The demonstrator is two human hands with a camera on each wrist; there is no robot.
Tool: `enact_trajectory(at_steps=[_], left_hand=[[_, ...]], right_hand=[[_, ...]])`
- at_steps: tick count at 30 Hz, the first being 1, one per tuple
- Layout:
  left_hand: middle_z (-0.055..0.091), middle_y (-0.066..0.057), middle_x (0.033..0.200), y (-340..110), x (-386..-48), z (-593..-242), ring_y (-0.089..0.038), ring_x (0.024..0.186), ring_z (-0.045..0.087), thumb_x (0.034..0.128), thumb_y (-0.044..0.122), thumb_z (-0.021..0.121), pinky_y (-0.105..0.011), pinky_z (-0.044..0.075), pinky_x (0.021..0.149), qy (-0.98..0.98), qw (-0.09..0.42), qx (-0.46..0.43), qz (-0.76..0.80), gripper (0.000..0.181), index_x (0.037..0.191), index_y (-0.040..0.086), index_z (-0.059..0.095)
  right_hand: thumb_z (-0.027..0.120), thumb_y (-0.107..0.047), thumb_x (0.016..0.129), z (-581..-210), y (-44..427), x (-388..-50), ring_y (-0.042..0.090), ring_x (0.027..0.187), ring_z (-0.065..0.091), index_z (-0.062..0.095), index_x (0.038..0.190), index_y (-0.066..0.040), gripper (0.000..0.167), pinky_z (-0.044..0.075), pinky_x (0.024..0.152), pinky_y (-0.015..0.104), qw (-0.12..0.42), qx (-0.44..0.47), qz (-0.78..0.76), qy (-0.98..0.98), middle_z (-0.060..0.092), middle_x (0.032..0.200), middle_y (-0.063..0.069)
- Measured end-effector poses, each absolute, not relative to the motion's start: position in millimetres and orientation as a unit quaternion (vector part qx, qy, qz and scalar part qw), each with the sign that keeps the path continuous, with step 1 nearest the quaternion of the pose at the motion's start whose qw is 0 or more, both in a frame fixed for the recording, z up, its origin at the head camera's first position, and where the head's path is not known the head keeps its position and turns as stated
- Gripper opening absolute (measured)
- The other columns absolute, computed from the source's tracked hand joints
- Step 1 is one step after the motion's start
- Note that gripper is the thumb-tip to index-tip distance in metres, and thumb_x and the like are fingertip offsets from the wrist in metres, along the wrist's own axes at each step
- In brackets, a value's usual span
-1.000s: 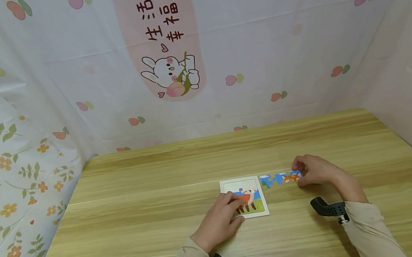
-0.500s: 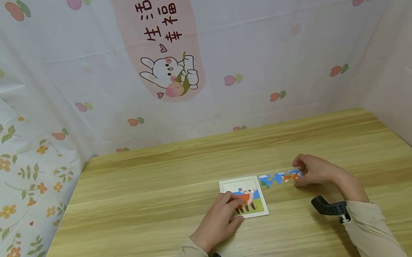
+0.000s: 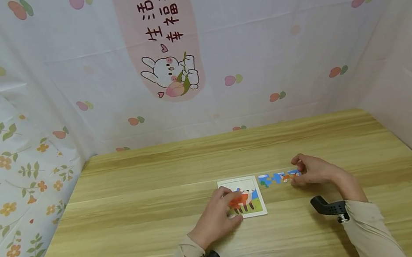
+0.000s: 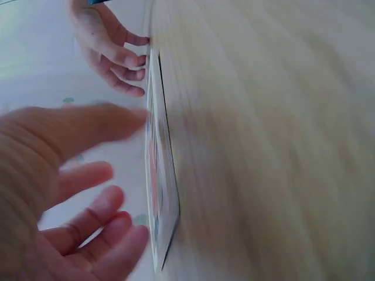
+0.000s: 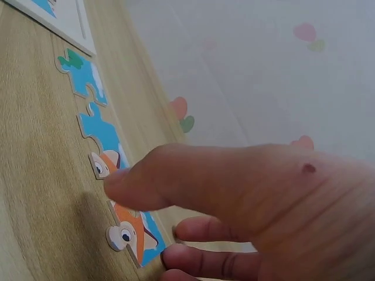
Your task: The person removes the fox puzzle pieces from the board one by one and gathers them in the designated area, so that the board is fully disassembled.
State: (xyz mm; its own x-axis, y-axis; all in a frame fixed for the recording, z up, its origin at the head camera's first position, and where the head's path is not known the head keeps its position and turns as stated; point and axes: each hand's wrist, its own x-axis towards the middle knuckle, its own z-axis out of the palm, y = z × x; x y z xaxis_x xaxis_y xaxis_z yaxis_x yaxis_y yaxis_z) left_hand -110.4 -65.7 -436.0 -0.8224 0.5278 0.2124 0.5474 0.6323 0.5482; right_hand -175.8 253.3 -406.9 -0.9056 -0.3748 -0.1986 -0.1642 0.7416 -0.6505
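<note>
A white-rimmed puzzle tray [image 3: 263,208] lies on the table in the head view, its red panda picture partly filling it. My left hand [image 3: 213,218] is over the tray's left side, fingers loosely bent and spread with nothing held; in the left wrist view the thumb is near the tray's edge. To the tray's right, several jigsaw pieces [image 3: 277,178] lie in a row, with blue sky and an orange fox face. My right hand [image 3: 316,169] arches over the right end, the thumb over the fox piece [image 5: 135,231] and fingertips by its far edge. The thumb hides part of the fox.
A wooden table [image 3: 143,217] carries everything. A printed white curtain [image 3: 277,46] stands behind it, and a floral cloth [image 3: 4,194] hangs at the left. Black wrist camera mounts [image 3: 327,208] stick out from both sleeves.
My left hand's fingers have lifted and drawn back a little, showing more of the red panda. My right thumb has shifted slightly left over the fox piece. The pieces stay in their row.
</note>
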Motion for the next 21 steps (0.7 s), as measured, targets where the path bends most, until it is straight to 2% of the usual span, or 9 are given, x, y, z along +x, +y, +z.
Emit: enact_trajectory(at_steps=[2, 6, 10, 13, 16, 18, 21], left_hand=[[0.048, -0.002, 0.11, -67.0, -112.0, -434.7, -0.016, 0.102, 0.045, 0.0787, 0.017, 0.074, -0.025, 0.045, 0.083, -0.901, 0.027, -0.284, -0.326, 0.048, 0.123, 0.007, 0.059], [0.049, -0.002, 0.105, -73.3, -118.7, -434.7, -0.018, 0.099, 0.045, 0.0804, 0.017, 0.073, -0.028, 0.044, 0.081, -0.903, 0.079, -0.26, -0.332, 0.04, 0.117, 0.006, 0.062], [0.051, -0.007, 0.111, -84.1, -123.4, -436.2, -0.023, 0.108, 0.043, 0.0798, 0.021, 0.074, -0.041, 0.036, 0.093, -0.913, 0.1, -0.241, -0.314, 0.043, 0.117, 0.004, 0.062], [0.047, -0.016, 0.128, -90.5, -124.3, -436.7, -0.032, 0.123, 0.035, 0.0806, 0.028, 0.073, -0.057, 0.025, 0.099, -0.924, 0.065, -0.232, -0.298, 0.054, 0.125, 0.003, 0.057], [0.033, -0.022, 0.143, -94.4, -123.4, -436.7, -0.039, 0.134, 0.021, 0.0846, 0.035, 0.067, -0.067, 0.014, 0.099, -0.931, 0.0, -0.226, -0.286, 0.064, 0.135, 0.003, 0.047], [0.024, -0.024, 0.147, -96.2, -122.7, -436.7, -0.041, 0.137, 0.012, 0.087, 0.038, 0.064, -0.069, 0.007, 0.099, -0.931, -0.04, -0.226, -0.284, 0.069, 0.141, 0.003, 0.039], [0.015, -0.024, 0.15, -97.9, -122.3, -437.3, -0.041, 0.138, 0.005, 0.0895, 0.039, 0.06, -0.068, 0.002, 0.1, -0.928, -0.072, -0.227, -0.286, 0.071, 0.145, 0.005, 0.031]], right_hand=[[0.073, -0.021, 0.077, -407.5, 254.2, -175.9, 0.019, 0.073, 0.044, 0.043, 0.116, 0.011, 0.059, 0.036, 0.065, 0.033, 0.164, -0.147, -0.332, 0.917, 0.044, 0.085, 0.009], [0.072, -0.022, 0.077, -407.6, 255.2, -176.5, 0.018, 0.073, 0.044, 0.043, 0.116, 0.011, 0.059, 0.037, 0.065, 0.032, 0.162, -0.148, -0.329, 0.919, 0.046, 0.085, 0.008], [0.072, -0.023, 0.077, -407.3, 254.7, -176.9, 0.018, 0.072, 0.045, 0.044, 0.117, 0.011, 0.059, 0.037, 0.064, 0.031, 0.158, -0.148, -0.323, 0.921, 0.047, 0.085, 0.008], [0.072, -0.024, 0.077, -407.9, 255.1, -176.7, 0.018, 0.072, 0.045, 0.045, 0.117, 0.01, 0.059, 0.038, 0.064, 0.031, 0.159, -0.145, -0.323, 0.922, 0.048, 0.085, 0.007], [0.072, -0.023, 0.077, -408.3, 255.6, -176.5, 0.018, 0.072, 0.046, 0.045, 0.117, 0.01, 0.058, 0.039, 0.064, 0.031, 0.157, -0.141, -0.326, 0.921, 0.049, 0.085, 0.007], [0.072, -0.023, 0.078, -407.1, 255.4, -176.3, 0.018, 0.072, 0.047, 0.046, 0.116, 0.01, 0.056, 0.04, 0.063, 0.031, 0.154, -0.139, -0.326, 0.922, 0.05, 0.085, 0.007], [0.069, -0.021, 0.082, -402.0, 252.3, -175.3, 0.018, 0.072, 0.048, 0.049, 0.115, 0.008, 0.048, 0.041, 0.061, 0.031, 0.137, -0.141, -0.324, 0.925, 0.052, 0.086, 0.007]])
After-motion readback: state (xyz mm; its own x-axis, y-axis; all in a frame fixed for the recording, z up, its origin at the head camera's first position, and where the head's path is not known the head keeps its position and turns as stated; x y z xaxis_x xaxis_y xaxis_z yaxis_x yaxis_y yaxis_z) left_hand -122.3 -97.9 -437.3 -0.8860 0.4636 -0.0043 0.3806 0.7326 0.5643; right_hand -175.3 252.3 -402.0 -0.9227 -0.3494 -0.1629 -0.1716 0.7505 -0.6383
